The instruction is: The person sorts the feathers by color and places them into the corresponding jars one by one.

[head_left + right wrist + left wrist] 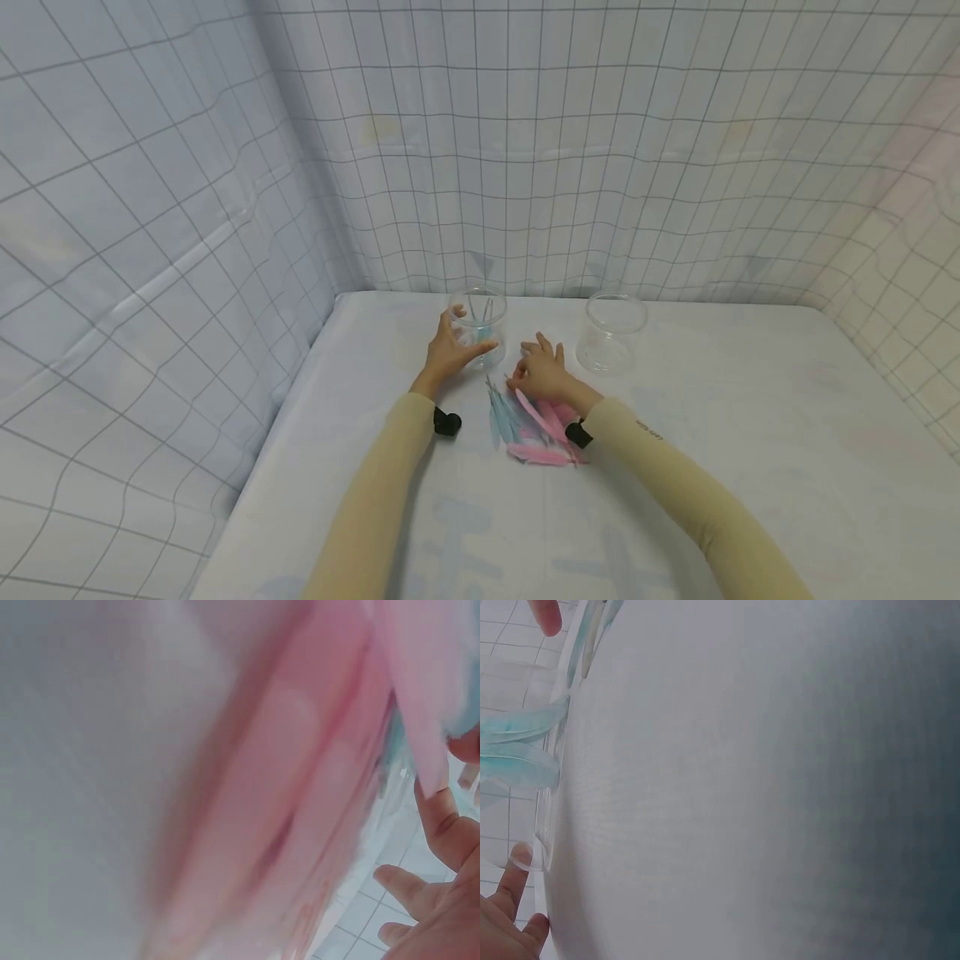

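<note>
Left hand point(447, 353) curved round a glass jar point(501, 325) containing blue feathers point(483, 332), right hand point(543, 375) right of that jar, seemingly pinching a pink feather point(531, 407), loose feathers point(505, 421) before the jar, second jar point(609, 340) to its right

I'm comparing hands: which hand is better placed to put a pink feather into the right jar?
Probably the right hand: it's nearer the right jar and seems to pinch a pink feather; the left hand is at the left jar.

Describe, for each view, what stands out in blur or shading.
Right wrist view: the pink feathers close to the lens blur badly, while the right hand looks sharper; left wrist view: the white tabletop darkens toward the right edge; head view: a soft shadow lies beside the right sleeve.
</note>
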Available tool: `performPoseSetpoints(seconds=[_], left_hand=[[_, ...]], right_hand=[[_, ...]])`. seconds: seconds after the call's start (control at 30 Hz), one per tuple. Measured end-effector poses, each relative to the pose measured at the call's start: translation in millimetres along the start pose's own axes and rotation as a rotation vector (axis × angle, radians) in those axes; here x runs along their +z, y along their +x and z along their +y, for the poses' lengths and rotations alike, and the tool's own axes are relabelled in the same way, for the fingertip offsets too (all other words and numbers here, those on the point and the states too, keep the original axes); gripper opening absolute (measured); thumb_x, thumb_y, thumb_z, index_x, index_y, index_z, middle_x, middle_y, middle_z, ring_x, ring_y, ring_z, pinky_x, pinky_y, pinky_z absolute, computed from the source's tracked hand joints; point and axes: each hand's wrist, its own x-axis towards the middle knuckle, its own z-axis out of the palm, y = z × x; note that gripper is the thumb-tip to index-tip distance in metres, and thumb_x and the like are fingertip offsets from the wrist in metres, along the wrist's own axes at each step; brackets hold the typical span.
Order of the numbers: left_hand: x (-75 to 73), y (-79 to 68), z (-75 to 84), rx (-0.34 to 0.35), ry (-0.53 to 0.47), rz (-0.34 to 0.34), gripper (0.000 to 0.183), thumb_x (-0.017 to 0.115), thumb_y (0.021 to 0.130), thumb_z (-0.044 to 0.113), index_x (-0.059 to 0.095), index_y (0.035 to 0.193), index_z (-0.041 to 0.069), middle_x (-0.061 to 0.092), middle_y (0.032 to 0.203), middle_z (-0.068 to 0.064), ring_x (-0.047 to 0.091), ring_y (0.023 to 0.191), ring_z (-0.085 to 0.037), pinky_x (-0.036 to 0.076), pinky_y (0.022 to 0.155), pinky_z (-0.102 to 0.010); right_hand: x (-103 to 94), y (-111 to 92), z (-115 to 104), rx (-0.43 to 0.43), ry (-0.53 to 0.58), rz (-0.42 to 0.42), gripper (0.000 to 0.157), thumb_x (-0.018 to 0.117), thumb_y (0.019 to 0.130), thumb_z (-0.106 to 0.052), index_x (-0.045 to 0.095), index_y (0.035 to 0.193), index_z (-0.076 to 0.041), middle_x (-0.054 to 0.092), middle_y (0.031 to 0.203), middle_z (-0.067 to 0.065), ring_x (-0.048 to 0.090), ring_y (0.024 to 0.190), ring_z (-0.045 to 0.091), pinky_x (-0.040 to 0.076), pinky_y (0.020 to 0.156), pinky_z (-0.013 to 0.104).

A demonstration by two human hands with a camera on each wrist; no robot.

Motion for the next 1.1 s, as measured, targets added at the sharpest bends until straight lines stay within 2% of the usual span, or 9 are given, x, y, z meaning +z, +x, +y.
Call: performPoseSetpoints(seconds=[0.33,0.63,0.93,1.1], left_hand=[[0.1,0.8,-0.7,0.007,-0.004,-0.003,0.088,0.077,0.072,0.055,0.026,0.136,0.024,0.032,0.147,0.005,0.042,0.128,-0.03,0.038,0.096,-0.053],[0.0,-0.8,1.6,-0.002,0.004,-0.002,0.088,0.077,0.073,0.053,0.025,0.137,0.024,0.032,0.146,0.006,0.041,0.128,-0.028,0.038,0.097,-0.051],[0.7,-1.9,2.6,-0.005,-0.005,-0.007,0.087,0.077,0.073,0.053,0.025,0.136,0.023,0.032,0.146,0.005,0.04,0.129,-0.029,0.038,0.097,-0.051],[0.8,-1.8,2.4,-0.001,-0.014,-0.003,0.088,0.077,0.073,0.053,0.025,0.137,0.022,0.033,0.146,0.004,0.041,0.129,-0.029,0.037,0.097,-0.05]], right_hand=[[-5.1,0,0,-0.052,0.081,0.103,0.02,0.066,0.087,-0.03,0.068,0.072,-0.016,0.035,0.145,0.02,0.004,0.14,0.041,-0.003,0.102,0.066],[-11.9,1,-1,-0.138,0.077,0.319,0.019,0.068,0.087,-0.025,0.065,0.072,-0.013,0.041,0.14,0.022,0.014,0.137,0.044,0.006,0.101,0.069],[-21.0,5,-2,-0.216,0.166,0.484,0.017,0.068,0.087,-0.018,0.063,0.075,-0.007,0.043,0.137,0.026,0.018,0.134,0.048,0.009,0.101,0.069],[-29.6,10,-5,-0.273,0.211,0.572,0.016,0.067,0.088,-0.014,0.062,0.076,-0.004,0.044,0.134,0.029,0.021,0.131,0.052,0.012,0.103,0.063]])
